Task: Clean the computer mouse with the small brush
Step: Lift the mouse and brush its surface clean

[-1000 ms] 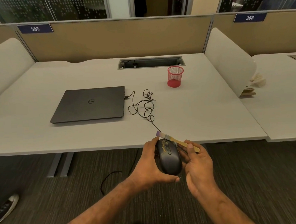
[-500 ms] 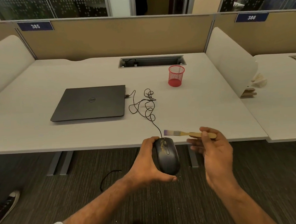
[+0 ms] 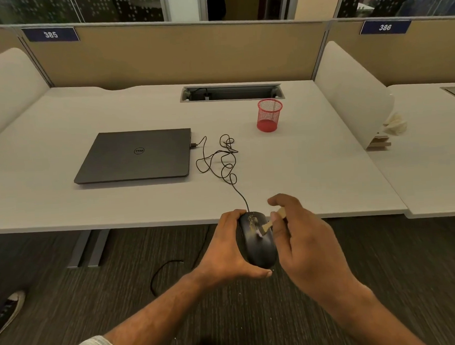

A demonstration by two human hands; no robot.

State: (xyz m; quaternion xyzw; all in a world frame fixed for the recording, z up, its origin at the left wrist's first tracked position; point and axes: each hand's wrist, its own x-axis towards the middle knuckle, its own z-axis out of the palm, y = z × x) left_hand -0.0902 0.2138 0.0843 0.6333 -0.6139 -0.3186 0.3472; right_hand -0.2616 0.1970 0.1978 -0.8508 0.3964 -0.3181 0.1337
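My left hand [image 3: 225, 249] is wrapped round the black mouse [image 3: 256, 239], holding it off the desk's near edge, low in the centre of the frame. My right hand [image 3: 304, 242] pinches the small brush [image 3: 272, 221] by its wooden handle, bristles down on the mouse's top beside the scroll wheel. There's pale grime around that wheel. The cable [image 3: 220, 159] loops up across the desk [image 3: 64, 202] to the closed laptop [image 3: 138, 156], centre left. A red mesh cup [image 3: 269, 114] stands further back, right of centre.
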